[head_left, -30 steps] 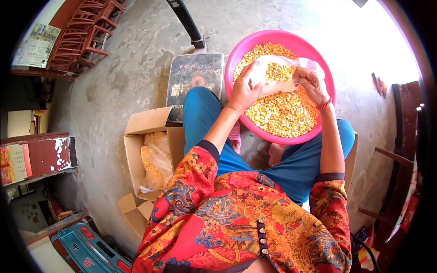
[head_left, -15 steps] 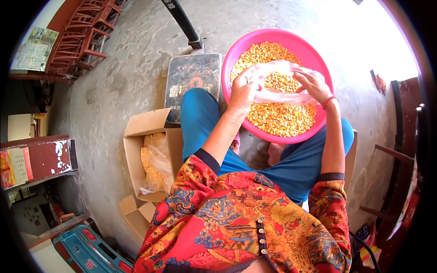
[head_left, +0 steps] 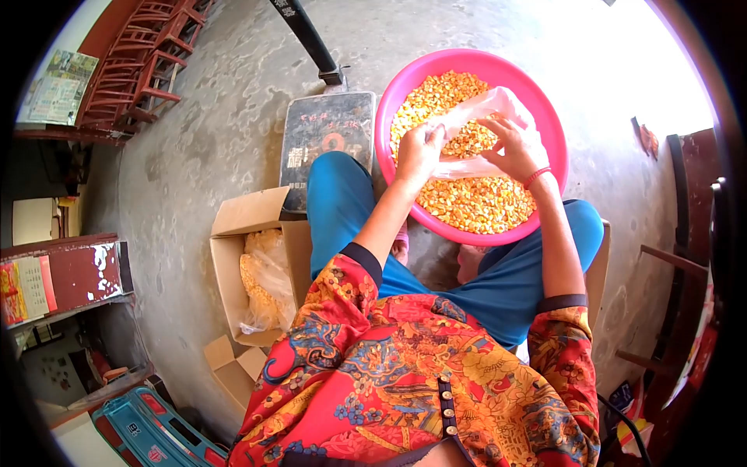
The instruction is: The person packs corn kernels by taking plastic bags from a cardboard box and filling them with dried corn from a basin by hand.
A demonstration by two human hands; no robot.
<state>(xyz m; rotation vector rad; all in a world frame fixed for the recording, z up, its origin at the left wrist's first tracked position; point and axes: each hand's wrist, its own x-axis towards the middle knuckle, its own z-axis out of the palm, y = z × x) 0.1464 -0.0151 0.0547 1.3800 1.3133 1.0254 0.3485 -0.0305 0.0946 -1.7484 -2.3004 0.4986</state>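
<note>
A clear plastic bag (head_left: 502,105) is stretched over the corn kernels (head_left: 475,204) in a pink basin (head_left: 387,117). My left hand (head_left: 420,153) pinches the bag's left edge between thumb and fingers. At the other side my right hand (head_left: 520,152), with a red band at the wrist, is curled at the bag's mouth, its thumb on the lower strip of film and its fingers near the upper one. The bag's mouth is spread between both hands, and kernels show through the gap. No kernels can be made out inside the bag.
A platform scale (head_left: 331,140) with a dark post (head_left: 307,35) stands left of the basin. Beside my left leg, an open cardboard box (head_left: 226,265) holds a plastic bag of corn (head_left: 264,272). Wooden chairs (head_left: 148,62) line the far left; a teal case (head_left: 156,428) lies at lower left.
My right hand has shifted left, closer to my left hand, and the bag's mouth is narrower from side to side. The bag's far right part now stands up behind my right hand.
</note>
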